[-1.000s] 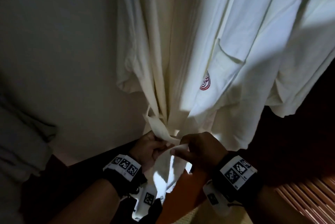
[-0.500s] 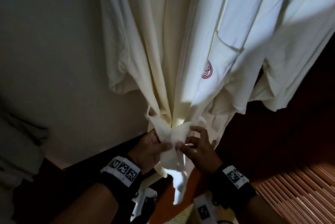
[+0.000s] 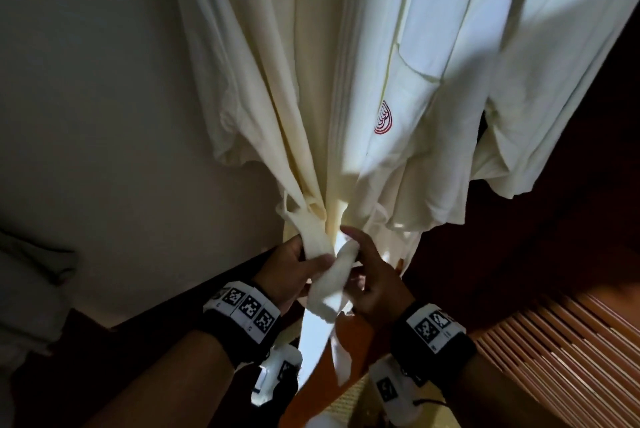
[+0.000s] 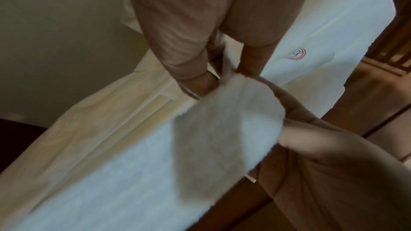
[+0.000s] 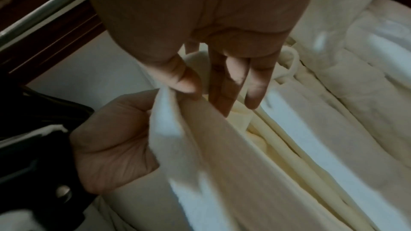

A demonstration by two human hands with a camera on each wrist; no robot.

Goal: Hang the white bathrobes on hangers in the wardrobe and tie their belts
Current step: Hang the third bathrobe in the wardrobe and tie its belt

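From the head view, the white bathrobe [image 3: 346, 88] hangs close against the pale wall [image 3: 104, 115] on its left, with dark open room to its right, and the belt [image 3: 327, 283] crosses at its gathered waist between both hands. In the left wrist view, the left hand [image 4: 200, 41] has its thumb and fingers clamped on a belt strand. In the right wrist view, the right hand [image 5: 206, 29] pinches the belt's fold with thumb and forefinger, the other fingers straight.

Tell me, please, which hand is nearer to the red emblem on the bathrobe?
Right. The right hand sits below the red emblem, almost straight under it, holding the belt. The left hand takes its grip on the belt further left.
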